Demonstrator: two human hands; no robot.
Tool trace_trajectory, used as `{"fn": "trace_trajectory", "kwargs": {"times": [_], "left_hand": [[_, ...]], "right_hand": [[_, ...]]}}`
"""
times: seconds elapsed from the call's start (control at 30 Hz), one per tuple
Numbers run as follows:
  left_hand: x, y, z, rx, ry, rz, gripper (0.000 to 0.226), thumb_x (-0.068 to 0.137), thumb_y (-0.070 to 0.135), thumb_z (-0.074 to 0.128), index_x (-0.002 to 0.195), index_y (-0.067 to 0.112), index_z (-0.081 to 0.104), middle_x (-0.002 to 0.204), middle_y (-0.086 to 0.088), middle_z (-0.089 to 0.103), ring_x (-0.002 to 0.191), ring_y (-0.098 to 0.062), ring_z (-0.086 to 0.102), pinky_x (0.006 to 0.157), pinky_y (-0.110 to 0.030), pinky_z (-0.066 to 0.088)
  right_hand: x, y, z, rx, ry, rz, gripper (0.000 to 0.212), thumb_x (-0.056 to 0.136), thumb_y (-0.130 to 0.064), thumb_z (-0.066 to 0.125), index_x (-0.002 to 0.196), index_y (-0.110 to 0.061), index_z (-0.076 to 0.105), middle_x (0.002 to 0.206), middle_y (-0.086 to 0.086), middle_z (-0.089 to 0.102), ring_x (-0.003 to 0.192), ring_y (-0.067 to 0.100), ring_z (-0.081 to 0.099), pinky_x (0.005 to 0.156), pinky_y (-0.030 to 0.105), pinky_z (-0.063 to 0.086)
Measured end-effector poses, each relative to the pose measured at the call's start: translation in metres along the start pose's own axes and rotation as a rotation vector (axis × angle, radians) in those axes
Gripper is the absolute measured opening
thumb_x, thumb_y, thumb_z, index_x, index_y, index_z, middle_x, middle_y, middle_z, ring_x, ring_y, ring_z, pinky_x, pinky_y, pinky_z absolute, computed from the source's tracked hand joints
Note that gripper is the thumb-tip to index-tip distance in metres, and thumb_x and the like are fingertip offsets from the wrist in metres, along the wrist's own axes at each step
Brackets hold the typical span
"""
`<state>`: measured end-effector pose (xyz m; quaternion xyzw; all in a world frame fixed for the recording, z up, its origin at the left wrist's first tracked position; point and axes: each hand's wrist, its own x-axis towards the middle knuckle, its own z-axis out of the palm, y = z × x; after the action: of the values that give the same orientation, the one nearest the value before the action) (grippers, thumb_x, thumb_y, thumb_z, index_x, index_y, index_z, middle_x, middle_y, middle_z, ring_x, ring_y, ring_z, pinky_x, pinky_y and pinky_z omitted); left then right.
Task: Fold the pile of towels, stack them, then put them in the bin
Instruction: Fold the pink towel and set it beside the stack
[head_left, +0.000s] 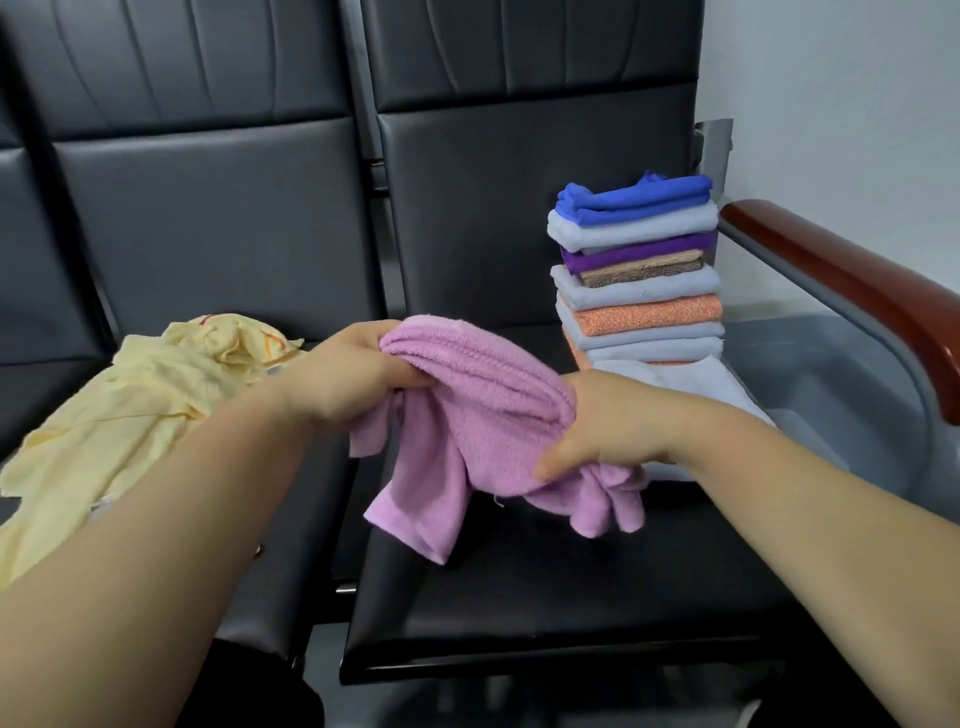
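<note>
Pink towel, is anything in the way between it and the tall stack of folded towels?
No, nothing visible blocks it. The pink towel, held in both the left hand and the right hand, hangs over the black seat just left of the stack. Only open air lies between it and the blue towel on top.

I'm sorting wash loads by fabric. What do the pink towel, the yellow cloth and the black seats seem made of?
The pink towel looks like looped terry, probably cotton: matte, fuzzy, with a ribbed band. The yellow cloth looks a thin, smooth woven fabric, sharply creased; fibre unclear. The black seats look leather or vinyl: soft sheen, stitched panels.
</note>
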<state>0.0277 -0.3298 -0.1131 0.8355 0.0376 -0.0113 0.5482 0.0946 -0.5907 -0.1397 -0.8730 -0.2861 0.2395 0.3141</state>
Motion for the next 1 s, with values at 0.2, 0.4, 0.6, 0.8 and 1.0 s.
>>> {"fn": "trace_trajectory", "kwargs": {"times": [0.2, 0.4, 0.6, 0.8, 1.0], "left_hand": [[-0.004, 0.008, 0.020, -0.327, 0.016, 0.068, 0.033, 0.085, -0.009, 0.070, 0.118, -0.005, 0.066, 0.114, -0.023, 0.072, 0.104, -0.032, 0.071, 0.089, -0.038, 0.061], [-0.017, 0.008, 0.008, 0.470, -0.154, 0.068, 0.043, 0.059, 0.032, 0.089, 0.095, 0.018, 0.069, 0.088, -0.020, 0.074, 0.073, -0.023, 0.065, 0.070, -0.043, 0.057], [-0.020, 0.022, -0.012, 0.690, 0.044, -0.013, 0.011, 0.077, 0.012, 0.067, 0.077, 0.006, 0.057, 0.054, -0.009, 0.060, 0.040, -0.019, 0.049, 0.039, -0.027, 0.041], [-0.022, 0.013, -0.012, 0.094, 0.015, 0.073, 0.009, 0.095, 0.000, 0.065, 0.093, 0.009, 0.065, 0.060, 0.002, 0.068, 0.047, -0.010, 0.061, 0.047, -0.025, 0.049], [0.001, 0.000, -0.029, 0.169, -0.099, 0.122, 0.039, 0.072, 0.001, 0.089, 0.105, 0.015, 0.073, 0.095, 0.002, 0.078, 0.085, -0.010, 0.072, 0.077, -0.026, 0.059]], "right_hand": [[0.003, 0.000, 0.003, 0.056, 0.094, 0.072, 0.024, 0.082, -0.031, 0.083, 0.081, -0.010, 0.071, 0.073, 0.002, 0.074, 0.076, 0.019, 0.072, 0.078, 0.034, 0.060], [-0.004, 0.006, -0.008, 0.448, 0.206, -0.092, 0.025, 0.084, -0.005, 0.082, 0.108, -0.012, 0.078, 0.106, 0.010, 0.079, 0.108, 0.026, 0.074, 0.101, 0.051, 0.057], [-0.002, -0.005, 0.000, 0.300, 0.180, -0.158, 0.026, 0.083, -0.014, 0.086, 0.106, -0.015, 0.075, 0.101, 0.005, 0.079, 0.097, 0.016, 0.075, 0.094, 0.044, 0.061], [0.007, -0.016, -0.001, 0.020, 0.043, -0.082, 0.031, 0.069, -0.028, 0.091, 0.095, -0.024, 0.075, 0.090, -0.006, 0.080, 0.089, 0.016, 0.076, 0.089, 0.041, 0.062], [0.029, -0.017, -0.025, -0.199, 0.184, -0.002, 0.023, 0.072, -0.027, 0.087, 0.073, -0.018, 0.066, 0.065, -0.001, 0.069, 0.060, 0.013, 0.059, 0.063, 0.035, 0.054]]}}
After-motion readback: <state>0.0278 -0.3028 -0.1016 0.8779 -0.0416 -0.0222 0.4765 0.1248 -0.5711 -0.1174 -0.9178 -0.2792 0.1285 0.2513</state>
